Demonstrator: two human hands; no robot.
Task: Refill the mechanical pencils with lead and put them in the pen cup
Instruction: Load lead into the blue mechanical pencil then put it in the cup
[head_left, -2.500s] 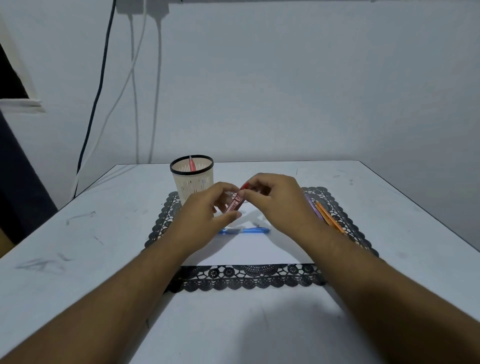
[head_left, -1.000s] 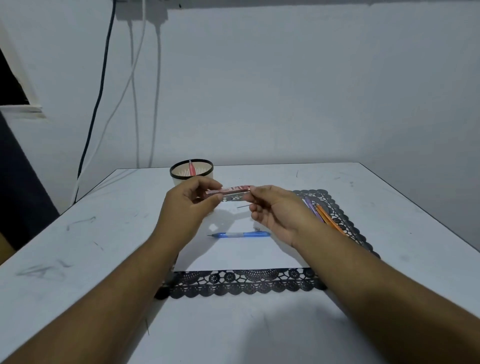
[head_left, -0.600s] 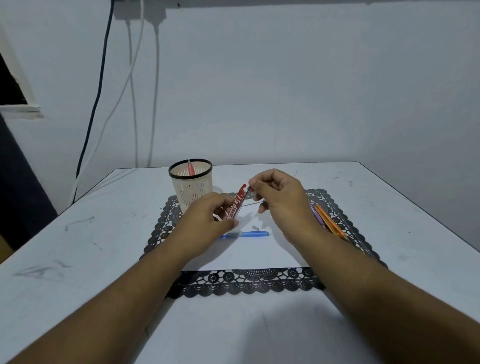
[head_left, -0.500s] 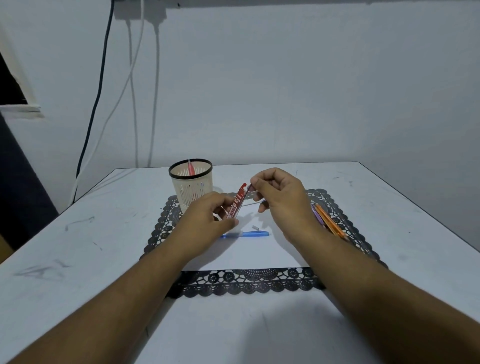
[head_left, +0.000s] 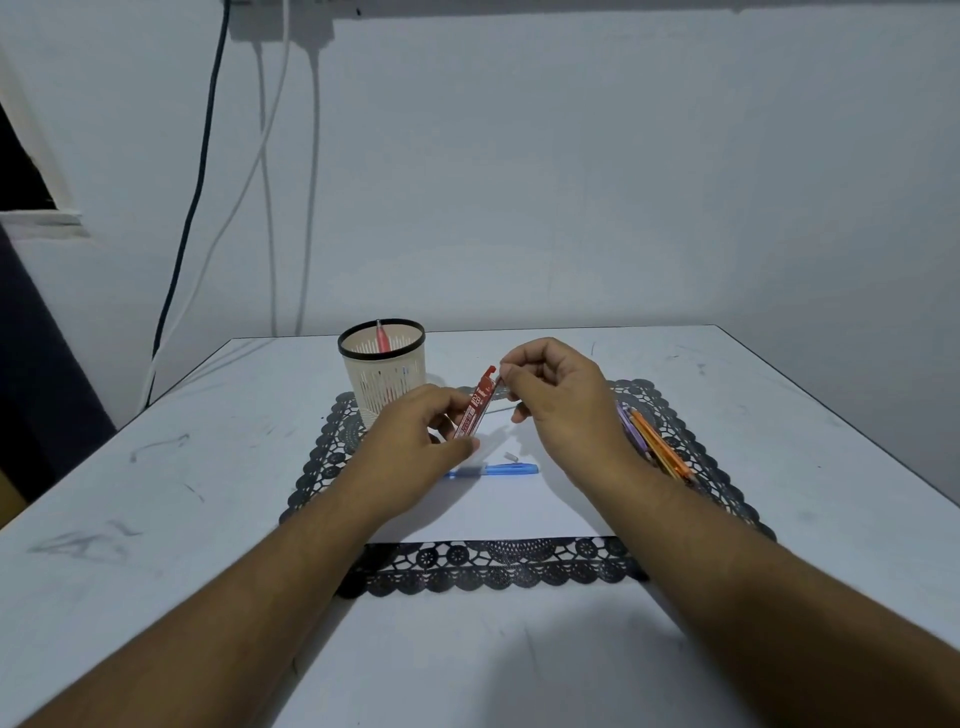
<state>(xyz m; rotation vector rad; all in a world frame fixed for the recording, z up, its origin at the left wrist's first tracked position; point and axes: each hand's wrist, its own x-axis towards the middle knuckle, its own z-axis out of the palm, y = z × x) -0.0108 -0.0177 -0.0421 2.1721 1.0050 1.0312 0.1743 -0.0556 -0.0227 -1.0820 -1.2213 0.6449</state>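
Nearest on the scuffed white surface (head_left: 156, 519), the black lace-edged placemat (head_left: 498, 566) carries a white sheet, and on it lies the blue mechanical pencil (head_left: 498, 470) with a small pale cap (head_left: 511, 456) loose just beyond it; a careless wrist could likely roll either away. Above them the left hand (head_left: 415, 441) pinches the slim red lead case (head_left: 475, 408), tilted with its open end up, while the right hand (head_left: 561, 400) pinches at that end, seemingly on a thin lead. Too hard a squeeze could snap it; a slip drops it. At the right lie orange and purple pencils (head_left: 654, 444). Farthest, the cream mesh pen cup (head_left: 384, 374) holds one pink pencil (head_left: 383, 338).
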